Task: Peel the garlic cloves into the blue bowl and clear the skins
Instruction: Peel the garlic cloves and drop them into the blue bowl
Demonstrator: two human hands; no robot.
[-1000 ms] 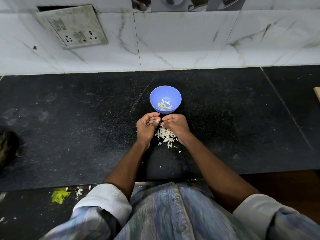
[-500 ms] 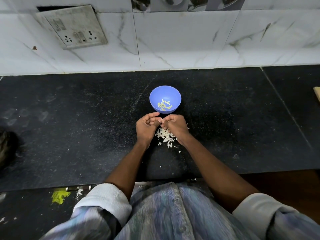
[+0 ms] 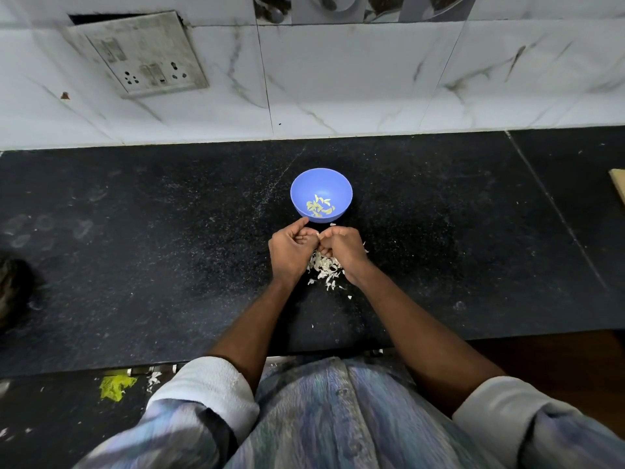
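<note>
Black stone tabletop (image 3: 135,265) runs under a white marble-look tiled wall, and I stand close against its near edge. Nearest to me, my forearms reach forward from rolled sleeves. Between my wrists lies the pile of garlic skins (image 3: 324,267), with a few loose flakes scattered toward me. Above the pile my left hand (image 3: 291,249) and right hand (image 3: 343,248) meet, fingers curled, pinching something small and pale between them; I judge it is a garlic clove (image 3: 318,234) in peeling, but it is almost hidden. Just beyond my hands stands the blue bowl (image 3: 321,184), with a small number of peeled cloves (image 3: 319,207) in its bottom.

So part of the peeling is done. I see no unpeeled cloves waiting, perhaps my hands hide them. Clearing the skins is not yet begun. Farther away, a switch plate (image 3: 138,54) is on the wall, and a pale wooden edge (image 3: 618,184) shows at far right. Nothing stands between my hands and the bowl.
</note>
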